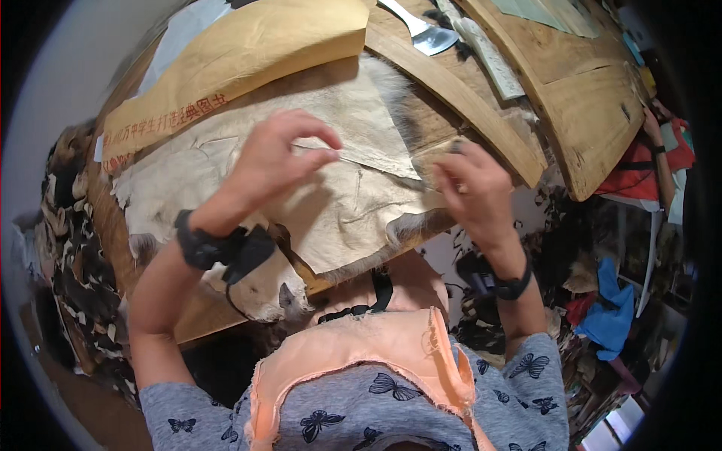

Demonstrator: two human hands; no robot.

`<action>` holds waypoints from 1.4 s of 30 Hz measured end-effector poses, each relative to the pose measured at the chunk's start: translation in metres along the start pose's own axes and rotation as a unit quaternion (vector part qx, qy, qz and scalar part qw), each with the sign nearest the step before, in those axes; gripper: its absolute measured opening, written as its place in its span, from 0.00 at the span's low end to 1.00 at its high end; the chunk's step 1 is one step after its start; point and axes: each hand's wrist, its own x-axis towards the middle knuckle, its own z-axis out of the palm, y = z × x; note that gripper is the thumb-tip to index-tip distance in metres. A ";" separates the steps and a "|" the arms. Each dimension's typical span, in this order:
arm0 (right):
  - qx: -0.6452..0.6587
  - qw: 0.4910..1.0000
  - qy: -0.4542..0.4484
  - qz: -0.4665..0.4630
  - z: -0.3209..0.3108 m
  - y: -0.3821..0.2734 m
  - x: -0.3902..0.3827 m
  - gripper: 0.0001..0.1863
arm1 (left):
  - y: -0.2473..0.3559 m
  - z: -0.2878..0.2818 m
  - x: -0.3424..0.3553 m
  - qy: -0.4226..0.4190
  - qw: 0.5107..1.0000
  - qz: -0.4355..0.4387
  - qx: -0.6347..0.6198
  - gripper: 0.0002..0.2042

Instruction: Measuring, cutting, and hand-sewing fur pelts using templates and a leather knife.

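Observation:
A pale animal hide [323, 214], with grey fur showing along its edges, lies skin side up on the wooden table [207, 316]. Over its middle, my left hand [282, 154] is curled, thumb and forefinger tips brought close together; anything between them is too small to make out. By the hide's right edge, my right hand [475, 188] has its fingers bent inward in a pinch. A small dark band [456, 146] shows on one of its fingers. Whatever that pinch holds cannot be seen. Black devices are strapped to both my wrists.
A yellow-brown paper sheet [256, 64] with red print covers the hide's far side. Beyond lie a broad metal blade [434, 39], a wooden strip [459, 105] and a thick wooden board [579, 113]. Fur scraps [75, 248] pile up at left. Another person's arm [662, 161] shows at far right.

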 end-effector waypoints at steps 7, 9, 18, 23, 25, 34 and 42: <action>0.068 0.994 -0.049 -0.072 0.049 -0.009 0.017 0.06 | -0.014 0.034 0.006 0.008 0.993 0.054 0.103 0.09; 0.065 0.992 -0.084 -0.075 0.050 -0.003 0.013 0.08 | -0.017 0.038 0.006 0.015 0.993 0.064 0.097 0.10; -0.011 0.986 -0.057 -0.153 0.055 0.000 0.002 0.10 | -0.031 0.044 0.000 0.043 0.990 0.112 0.075 0.13; -0.020 0.985 -0.051 -0.163 0.054 -0.001 -0.001 0.11 | -0.036 0.047 0.000 0.058 0.988 0.128 0.070 0.13; -0.017 0.986 -0.045 -0.158 0.054 0.000 -0.003 0.11 | -0.035 0.049 0.001 0.071 0.986 0.127 0.078 0.13; 0.060 0.996 -0.029 -0.063 0.056 0.004 -0.001 0.09 | -0.034 0.051 0.001 0.078 0.988 0.109 0.079 0.10; 0.092 0.994 -0.031 -0.050 0.056 0.003 0.000 0.11 | -0.012 0.066 0.001 0.068 0.995 0.058 0.045 0.08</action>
